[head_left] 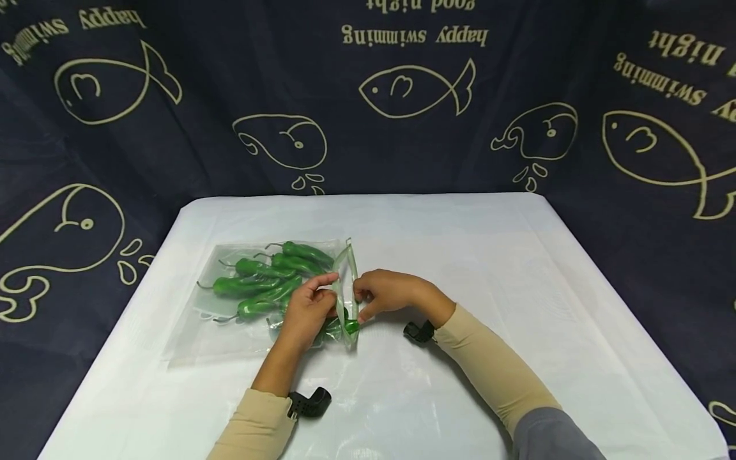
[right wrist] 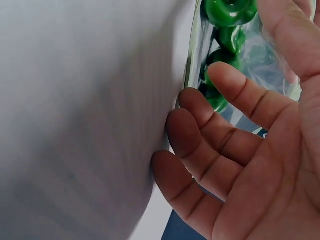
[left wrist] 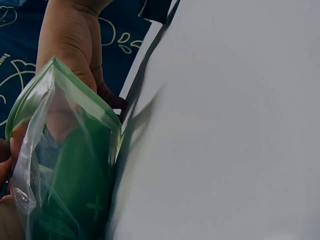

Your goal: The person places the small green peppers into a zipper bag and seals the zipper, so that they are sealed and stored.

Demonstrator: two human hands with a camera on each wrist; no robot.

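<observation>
A clear zip bag [head_left: 192, 335] with a pale green zip edge lies flat on the left half of the table, its mouth spread toward the right. Inside it are several long green peppers [head_left: 253, 286]. My left hand [head_left: 305, 313] pinches the upper layer at the mouth and lifts it. One more green pepper [head_left: 352, 326] sits at the near end of the mouth, mostly inside the bag. My right hand [head_left: 393, 289] is at the opening, its thumb touching that pepper. In the right wrist view its fingers [right wrist: 185, 132] are loosely bent beside the lower rim.
A white cloth covers the table [head_left: 489, 255]. Behind it hangs a dark blue curtain [head_left: 356, 153] with fish and whale drawings. Both wrists carry a black wrist camera [head_left: 310, 404].
</observation>
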